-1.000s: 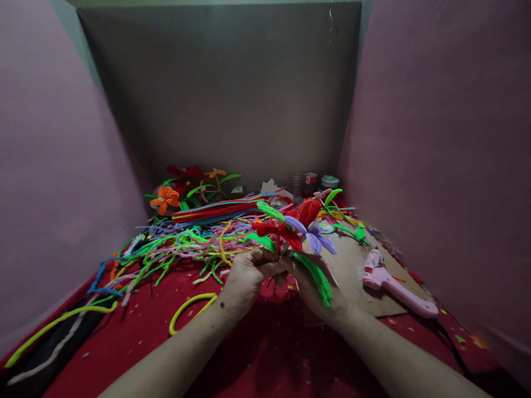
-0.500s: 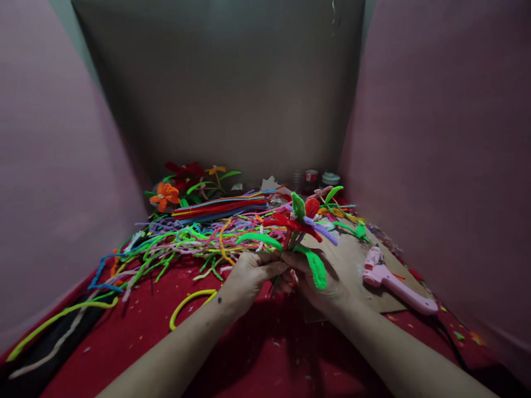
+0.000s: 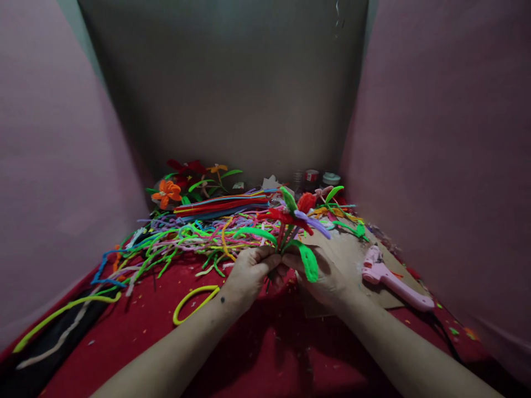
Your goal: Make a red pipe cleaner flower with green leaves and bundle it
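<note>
Both of my hands meet at the middle, closed around the stems of a small bunch of pipe cleaner flowers [image 3: 290, 222]. Its heads are red and purple, with a green bud-like piece at the top. My left hand [image 3: 248, 276] pinches the stems between thumb and fingers. My right hand [image 3: 317, 279] grips them from the other side, partly behind a drooping green leaf [image 3: 309, 261]. A second green leaf [image 3: 257, 233] arches out to the left. Dark stem ends poke out below my fingers.
Loose pipe cleaners [image 3: 178, 240] lie heaped across the red cloth [image 3: 166, 342]. A pink glue gun [image 3: 394, 282] rests on cardboard [image 3: 357, 260] at right. Finished flowers, including an orange flower [image 3: 167, 193], stand at the back left. A yellow loop [image 3: 194, 304] lies near my left wrist.
The flower bunch has tilted and shifted slightly left in my hands. Both hands keep hold of the stems, and the camera view has moved a little.
</note>
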### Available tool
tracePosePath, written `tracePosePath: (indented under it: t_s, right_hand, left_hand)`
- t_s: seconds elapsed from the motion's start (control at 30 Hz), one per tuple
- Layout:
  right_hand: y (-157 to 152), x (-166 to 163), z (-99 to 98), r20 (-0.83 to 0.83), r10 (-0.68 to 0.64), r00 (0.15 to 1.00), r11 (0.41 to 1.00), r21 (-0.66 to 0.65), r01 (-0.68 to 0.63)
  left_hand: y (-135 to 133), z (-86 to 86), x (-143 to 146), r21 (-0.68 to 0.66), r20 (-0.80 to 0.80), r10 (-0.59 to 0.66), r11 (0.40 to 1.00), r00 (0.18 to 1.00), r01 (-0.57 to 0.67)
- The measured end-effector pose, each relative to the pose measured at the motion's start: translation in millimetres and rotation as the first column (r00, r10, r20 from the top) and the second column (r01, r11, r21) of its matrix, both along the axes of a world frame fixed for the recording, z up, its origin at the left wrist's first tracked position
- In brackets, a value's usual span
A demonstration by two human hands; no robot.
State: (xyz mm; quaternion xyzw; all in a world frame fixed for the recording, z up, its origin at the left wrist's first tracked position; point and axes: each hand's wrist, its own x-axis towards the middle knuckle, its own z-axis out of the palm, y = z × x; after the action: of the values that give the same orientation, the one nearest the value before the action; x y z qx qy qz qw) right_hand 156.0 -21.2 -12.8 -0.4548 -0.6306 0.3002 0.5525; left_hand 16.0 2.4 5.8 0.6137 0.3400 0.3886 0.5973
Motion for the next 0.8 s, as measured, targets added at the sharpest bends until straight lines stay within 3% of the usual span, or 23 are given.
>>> tracePosePath:
  t_s: [0.1, 0.13, 0.2, 0.27, 0.37, 0.47, 0.6, 0.8]
  right_hand:
    - [-4, 20, -2.6, 0.001, 0.151, 0.988, 0.969, -0.199, -0.148]
    - [-8, 29, -3.1, 0.053, 0.117, 0.992, 0.967, -0.233, -0.102]
    - [-18, 47, -3.6, 0.234, -0.024, 0.972, 0.983, -0.171, 0.065]
    - [-30, 60, -5.0, 0.459, -0.087, 0.884, 0.988, -0.075, 0.137]
    - [-41, 68, -13.1, 0.686, -0.132, 0.715, 0.989, 0.041, 0.143]
    - [-40, 69, -24.2, 0.769, -0.105, 0.63, 0.993, 0.048, 0.107]
    - [-36, 68, -23.2, 0.718, -0.081, 0.691, 0.994, 0.008, 0.109]
    - [-31, 51, 0.8, 0.55, -0.21, 0.809, 0.977, 0.083, 0.197]
  left_hand:
    - [6, -0.3, -5, 0.029, 0.07, 0.071, 0.997, 0.995, -0.073]
    - [8, -0.9, -6, 0.028, 0.097, 0.092, 0.995, 0.991, -0.095]
    - [12, -2.9, -8, -0.011, 0.151, 0.131, 0.991, 0.98, -0.131]
    - [15, -5.4, -8, -0.064, 0.198, 0.16, 0.987, 0.967, -0.15]
    - [18, -8.9, -7, -0.119, 0.246, 0.171, 0.982, 0.954, -0.146]
    - [19, -11.7, -7, -0.151, 0.265, 0.172, 0.979, 0.949, -0.135]
    - [19, -12.9, -8, -0.204, 0.273, 0.151, 0.974, 0.95, -0.096]
    - [18, -9.2, -8, -0.401, 0.339, 0.169, 0.916, 0.925, -0.02]
